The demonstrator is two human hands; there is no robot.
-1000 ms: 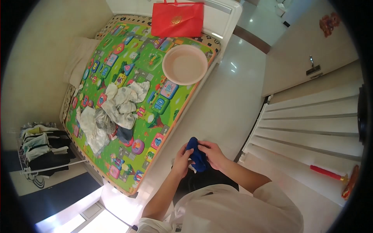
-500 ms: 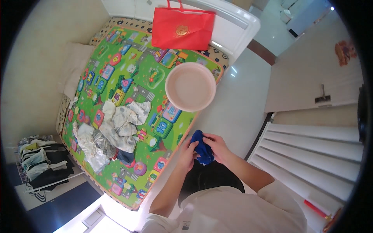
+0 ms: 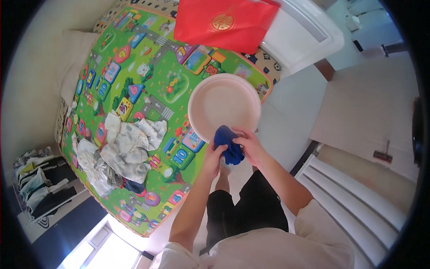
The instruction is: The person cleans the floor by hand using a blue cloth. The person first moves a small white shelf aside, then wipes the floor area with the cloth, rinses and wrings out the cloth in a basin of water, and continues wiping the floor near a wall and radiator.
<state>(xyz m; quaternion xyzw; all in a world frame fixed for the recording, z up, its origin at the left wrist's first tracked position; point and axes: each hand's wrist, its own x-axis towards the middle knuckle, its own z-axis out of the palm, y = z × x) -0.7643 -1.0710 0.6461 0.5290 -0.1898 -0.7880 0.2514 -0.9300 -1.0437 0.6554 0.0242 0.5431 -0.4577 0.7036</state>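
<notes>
From my remote seat I read the head view from the left edge, where light and dark clothes (image 3: 42, 181) hang on a rack beside the bed. Next I make out a beige pillow (image 3: 79, 51) against the wall, then a rumpled pile of pale clothes (image 3: 127, 143), with a dark piece at its near end. The pile lies on a green play mat (image 3: 154, 92) printed with roads and bright shapes, spread over the bed.

Near the middle, my left hand (image 3: 212, 157) is closed on the lower left side of a blue cloth (image 3: 227, 142), thumb pressed on it. The cloth is bunched, held up between both hands in front of the black shorts (image 3: 246, 206). It overlaps the near rim of a pale pink basin (image 3: 224, 101) at the mat's right edge; I cannot tell whether it touches. Beyond the basin lies a red bag (image 3: 224, 24). My right hand (image 3: 249, 144) grips the cloth's right side.

Farther right I see the white headboard (image 3: 300, 36), a white slatted panel (image 3: 351, 197) and a door handle (image 3: 383, 155).
</notes>
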